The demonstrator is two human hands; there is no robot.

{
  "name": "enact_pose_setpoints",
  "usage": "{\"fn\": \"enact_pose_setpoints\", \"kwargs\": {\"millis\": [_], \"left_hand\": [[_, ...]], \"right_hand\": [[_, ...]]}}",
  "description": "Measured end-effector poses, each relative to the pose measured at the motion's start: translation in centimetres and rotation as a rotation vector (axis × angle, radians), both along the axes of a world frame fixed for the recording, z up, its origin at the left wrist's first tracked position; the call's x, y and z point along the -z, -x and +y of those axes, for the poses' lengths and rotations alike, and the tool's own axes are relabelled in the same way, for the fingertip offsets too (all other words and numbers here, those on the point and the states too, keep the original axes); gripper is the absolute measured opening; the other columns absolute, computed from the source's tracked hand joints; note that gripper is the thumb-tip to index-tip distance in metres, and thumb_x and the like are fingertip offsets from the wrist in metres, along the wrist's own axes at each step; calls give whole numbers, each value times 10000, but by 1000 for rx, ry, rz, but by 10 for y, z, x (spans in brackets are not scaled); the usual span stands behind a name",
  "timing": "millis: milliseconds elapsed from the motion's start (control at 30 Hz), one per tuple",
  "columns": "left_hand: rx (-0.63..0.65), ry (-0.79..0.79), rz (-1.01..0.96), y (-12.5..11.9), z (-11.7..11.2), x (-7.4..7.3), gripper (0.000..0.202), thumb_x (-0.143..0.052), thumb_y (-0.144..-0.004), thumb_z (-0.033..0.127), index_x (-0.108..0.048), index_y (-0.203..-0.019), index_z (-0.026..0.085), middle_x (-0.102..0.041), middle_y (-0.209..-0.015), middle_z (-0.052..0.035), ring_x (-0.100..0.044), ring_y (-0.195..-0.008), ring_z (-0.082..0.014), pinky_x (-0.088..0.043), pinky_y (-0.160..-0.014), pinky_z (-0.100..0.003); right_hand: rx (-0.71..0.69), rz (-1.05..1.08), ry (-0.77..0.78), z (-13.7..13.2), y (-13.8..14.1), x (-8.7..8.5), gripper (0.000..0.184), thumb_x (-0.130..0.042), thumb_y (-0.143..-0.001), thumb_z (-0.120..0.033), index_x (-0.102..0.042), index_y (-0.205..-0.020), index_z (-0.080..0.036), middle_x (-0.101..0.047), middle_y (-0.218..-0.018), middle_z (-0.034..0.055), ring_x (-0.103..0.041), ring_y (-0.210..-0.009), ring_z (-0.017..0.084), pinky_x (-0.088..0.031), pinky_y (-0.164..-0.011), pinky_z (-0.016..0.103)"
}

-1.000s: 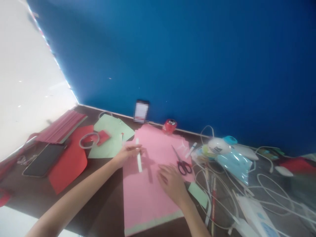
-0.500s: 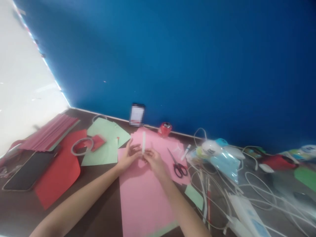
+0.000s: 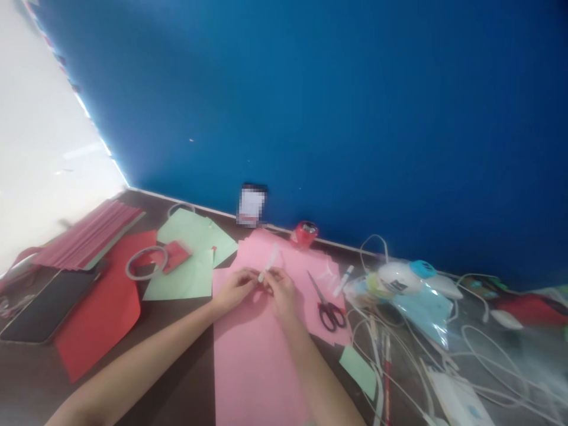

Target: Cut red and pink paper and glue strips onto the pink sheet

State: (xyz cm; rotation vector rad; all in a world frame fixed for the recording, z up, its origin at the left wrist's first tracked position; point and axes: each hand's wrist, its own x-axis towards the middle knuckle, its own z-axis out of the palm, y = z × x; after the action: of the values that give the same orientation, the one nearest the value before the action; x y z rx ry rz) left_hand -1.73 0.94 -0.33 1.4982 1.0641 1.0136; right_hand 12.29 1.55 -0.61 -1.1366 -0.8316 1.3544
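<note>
A narrow white strip (image 3: 271,259), which looks like paper, stands up between my two hands over the pink sheets. My left hand (image 3: 238,289) pinches near the strip's lower end with thumb and fingertips. Close against it, my right hand (image 3: 279,289) has its fingers closed on the same end. The fingertips meet there, and the exact grip is blurred. Under both hands lies a large pink sheet (image 3: 248,367). Black-handled scissors (image 3: 331,313) rest on pink paper right of my right hand.
Left of my hands are green sheets (image 3: 181,275), a grey ring (image 3: 146,263), red paper (image 3: 106,307), a dark phone-like slab (image 3: 48,307) and stacked pink strips (image 3: 89,236). A red tape dispenser-like object (image 3: 305,234) sits near the blue wall. White cables (image 3: 474,355) tangle at right.
My left fingers, spread apart before, have closed in on the strip's lower end beside my right fingers. The strip now leans further right. The whole view has shifted slightly.
</note>
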Motion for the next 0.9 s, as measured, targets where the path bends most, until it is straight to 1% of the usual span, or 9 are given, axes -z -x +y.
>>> {"fn": "enact_pose_setpoints", "kwargs": {"millis": [100,200,267,333,433,533,633,733,900], "left_hand": [[-9,13,2,0,0,0,183,-531,-803,256,-689,-752,180,-643,-990,-68,-573,-997,-197,-414,-924,-337],[-28,35,-23,0,-1,-1,177,-531,-800,253,-682,-748,177,-648,-963,-61,-575,-979,-193,-419,-912,-327],[-44,57,-59,0,-1,-3,180,-522,-808,264,-669,-764,169,-652,-933,-59,-586,-932,-186,-439,-874,-320],[-69,55,-72,0,-2,-4,195,-509,-820,278,-647,-754,158,-649,-872,-54,-592,-862,-175,-456,-828,-312],[-112,-19,-44,-1,-3,-6,214,-488,-838,286,-618,-732,152,-627,-803,-46,-580,-809,-163,-459,-799,-304],[-150,-117,-4,-2,-5,-3,209,-456,-859,278,-609,-784,158,-612,-820,-51,-569,-820,-161,-464,-774,-297],[-166,-185,51,-2,-7,1,203,-430,-873,261,-602,-825,165,-594,-844,-60,-559,-821,-162,-477,-730,-291],[-174,-230,101,-2,-9,4,192,-425,-872,226,-604,-837,165,-579,-865,-66,-554,-821,-161,-482,-710,-285],[-171,-280,175,-2,-11,2,183,-433,-861,182,-616,-850,165,-569,-842,-58,-555,-816,-155,-482,-732,-284]], "right_hand": [[2,-12,-24,0,2,-1,283,-718,-616,-328,-539,-786,-187,-518,-522,-75,-440,-449,72,-346,-466,198],[52,-100,-77,-3,2,-2,289,-682,-664,-347,-513,-857,-214,-570,-614,-53,-513,-509,99,-404,-500,214],[81,-227,-139,-6,3,-3,236,-645,-706,-358,-524,-854,-220,-600,-689,-25,-556,-571,118,-447,-544,230],[91,-384,-244,-10,4,-3,174,-620,-737,-350,-561,-826,-212,-623,-803,14,-595,-677,138,-487,-628,253],[64,-570,-406,-14,6,-1,125,-587,-778,-317,-613,-815,-200,-618,-927,54,-612,-810,159,-509,-730,275],[19,-649,-480,-16,8,1,139,-530,-827,-291,-635,-851,-202,-630,-896,62,-616,-831,168,-520,-742,288],[9,-688,-514,-16,8,1,156,-512,-839,-273,-649,-863,-202,-646,-876,65,-620,-831,174,-522,-750,300],[3,-712,-521,-17,7,-1,158,-513,-835,-263,-656,-858,-201,-653,-869,65,-622,-823,173,-522,-740,295],[5,-739,-500,-17,7,-6,149,-522,-817,-262,-657,-816,-198,-658,-829,59,-625,-792,174,-520,-735,298]]}}
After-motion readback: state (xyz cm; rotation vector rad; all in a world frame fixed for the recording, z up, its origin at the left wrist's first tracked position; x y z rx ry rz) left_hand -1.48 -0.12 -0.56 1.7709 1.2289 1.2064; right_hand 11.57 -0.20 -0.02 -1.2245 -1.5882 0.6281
